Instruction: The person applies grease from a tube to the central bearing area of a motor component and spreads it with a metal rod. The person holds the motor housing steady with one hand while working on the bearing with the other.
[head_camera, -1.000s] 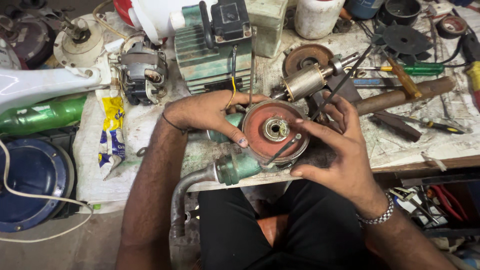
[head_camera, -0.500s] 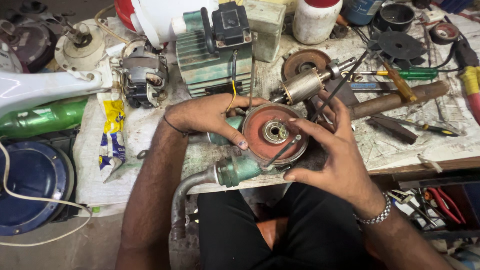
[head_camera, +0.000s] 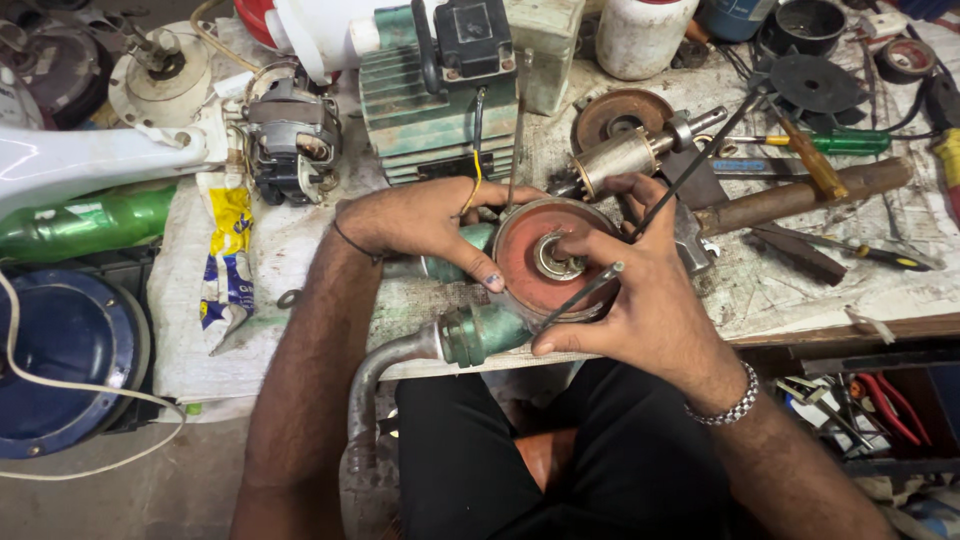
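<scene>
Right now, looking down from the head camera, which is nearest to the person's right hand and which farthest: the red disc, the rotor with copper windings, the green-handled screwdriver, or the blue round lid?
1. Red disc: touched by the right hand.
2. Rotor with copper windings: just above the hand on the bench.
3. Green-handled screwdriver: upper right.
4. Blue round lid: far left, low.

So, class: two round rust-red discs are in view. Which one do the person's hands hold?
The larger red disc at the bench's front edge, on the green pump body: left hand and right hand grip it. The smaller rusty disc lies untouched farther back.
</scene>
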